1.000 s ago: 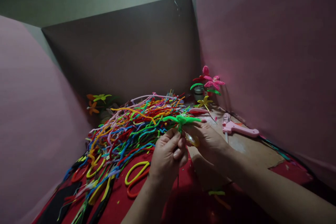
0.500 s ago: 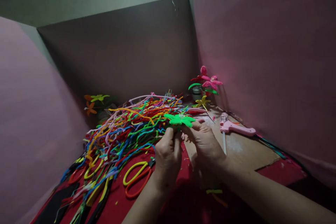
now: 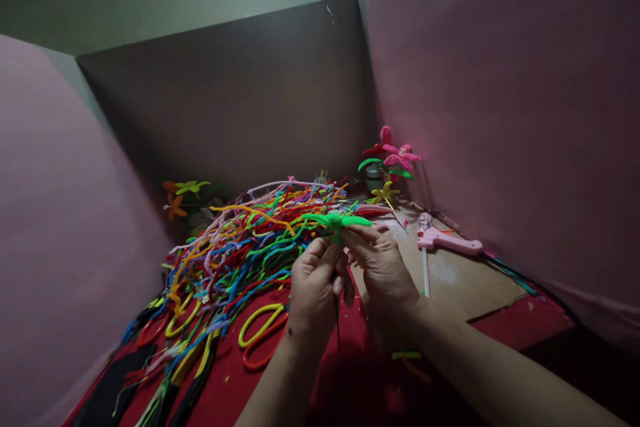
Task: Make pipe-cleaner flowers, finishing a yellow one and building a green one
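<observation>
Both my hands meet in the middle of the view around a bright green pipe-cleaner flower (image 3: 336, 221). My left hand (image 3: 316, 285) pinches its base from below, and a thin dark stem hangs down from that grip. My right hand (image 3: 381, 268) holds the flower from the right side, fingertips just under the petals. The petals spread flat above my fingers. Behind the hands lies a big tangled heap of coloured pipe cleaners (image 3: 245, 240) on the red table cover (image 3: 235, 387).
A pink glue gun (image 3: 445, 240) lies on a brown board (image 3: 465, 280) to the right. Finished pink and yellow flowers (image 3: 393, 160) stand in the far corner, orange and green ones (image 3: 183, 193) at far left. Yellow and orange-handled scissors (image 3: 260, 337) lie near my left wrist. Cardboard walls enclose three sides.
The green flower turned in my fingers, from tilted face-on half a second ago to flat and edge-on now. Both hands stayed together in nearly the same place.
</observation>
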`<action>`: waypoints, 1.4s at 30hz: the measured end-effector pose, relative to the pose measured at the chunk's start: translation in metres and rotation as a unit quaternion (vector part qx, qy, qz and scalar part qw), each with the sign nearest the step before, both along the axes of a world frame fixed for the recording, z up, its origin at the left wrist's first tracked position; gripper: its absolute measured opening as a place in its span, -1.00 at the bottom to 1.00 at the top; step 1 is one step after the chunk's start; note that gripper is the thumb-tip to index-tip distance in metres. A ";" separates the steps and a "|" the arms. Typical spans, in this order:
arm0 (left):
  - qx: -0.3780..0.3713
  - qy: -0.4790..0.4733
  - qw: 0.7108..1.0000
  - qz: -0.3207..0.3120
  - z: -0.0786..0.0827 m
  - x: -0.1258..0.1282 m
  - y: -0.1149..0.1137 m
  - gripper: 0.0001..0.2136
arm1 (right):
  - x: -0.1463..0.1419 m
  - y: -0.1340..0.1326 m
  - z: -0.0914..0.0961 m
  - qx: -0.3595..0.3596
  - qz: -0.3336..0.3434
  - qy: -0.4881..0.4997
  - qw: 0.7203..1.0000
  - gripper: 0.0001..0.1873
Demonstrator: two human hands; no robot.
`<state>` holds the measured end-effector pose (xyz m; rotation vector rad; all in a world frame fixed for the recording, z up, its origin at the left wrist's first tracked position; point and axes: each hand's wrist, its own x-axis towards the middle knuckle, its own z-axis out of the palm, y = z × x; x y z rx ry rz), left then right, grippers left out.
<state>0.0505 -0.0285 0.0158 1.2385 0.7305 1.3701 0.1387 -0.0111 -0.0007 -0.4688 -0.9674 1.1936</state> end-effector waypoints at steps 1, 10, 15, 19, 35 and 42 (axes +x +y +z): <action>-0.010 -0.012 1.000 -0.021 0.000 -0.002 0.001 -0.81 | 0.001 0.000 0.001 -0.002 -0.001 0.000 1.000 -0.84; -0.086 -0.132 0.977 -0.141 0.000 -0.014 0.003 -0.97 | 0.017 0.003 0.014 -0.021 0.129 -0.036 0.991 -0.85; -0.126 -0.150 0.947 -0.255 -0.003 -0.022 0.010 -0.93 | 0.011 -0.004 0.018 -0.061 0.166 0.007 0.984 -0.86; -0.029 0.029 0.992 -0.123 0.001 -0.025 0.006 -0.87 | 0.006 -0.010 0.016 -0.031 0.101 0.020 0.994 -0.87; -0.078 -0.090 0.978 -0.174 0.009 -0.028 0.001 -0.86 | 0.014 0.006 0.019 0.039 0.152 -0.119 0.980 -0.82; -0.109 -0.179 0.946 -0.248 0.003 -0.035 0.009 -0.87 | 0.011 0.011 0.020 0.041 0.189 -0.130 0.972 -0.83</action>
